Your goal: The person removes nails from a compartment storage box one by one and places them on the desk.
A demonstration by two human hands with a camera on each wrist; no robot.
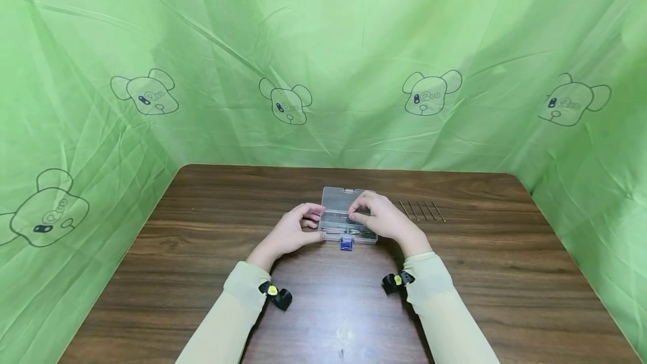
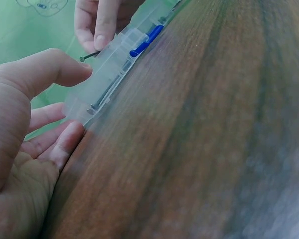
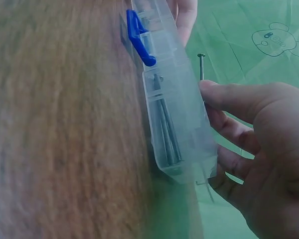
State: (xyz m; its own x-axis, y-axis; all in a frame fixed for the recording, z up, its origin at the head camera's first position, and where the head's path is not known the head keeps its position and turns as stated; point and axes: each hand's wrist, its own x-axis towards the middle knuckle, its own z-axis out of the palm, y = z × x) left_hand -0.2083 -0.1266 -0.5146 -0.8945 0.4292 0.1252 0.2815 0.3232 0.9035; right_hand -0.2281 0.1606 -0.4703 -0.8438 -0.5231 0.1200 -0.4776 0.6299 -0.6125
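Note:
A clear plastic storage box (image 1: 374,239) lies on the table with its lid (image 1: 335,200) folded back and a blue latch (image 1: 346,244) at its front. Several metal nails (image 3: 167,129) lie in its front compartments. My left hand (image 1: 292,230) holds the box by its left end, thumb at the near corner and fingers farther back. Over the box, my right hand (image 1: 382,217) pinches a nail (image 3: 202,67) between thumb and fingers; the nail's head sticks out, also visible in the left wrist view. My right fingers hide part of the compartments.
To the right of the box, several loose nails (image 1: 413,211) lie side by side on the brown wooden table (image 1: 202,274). A green cloth (image 1: 349,139) with printed mouse-like heads hangs behind the table and along its sides. Each wrist carries a small black camera (image 1: 398,281).

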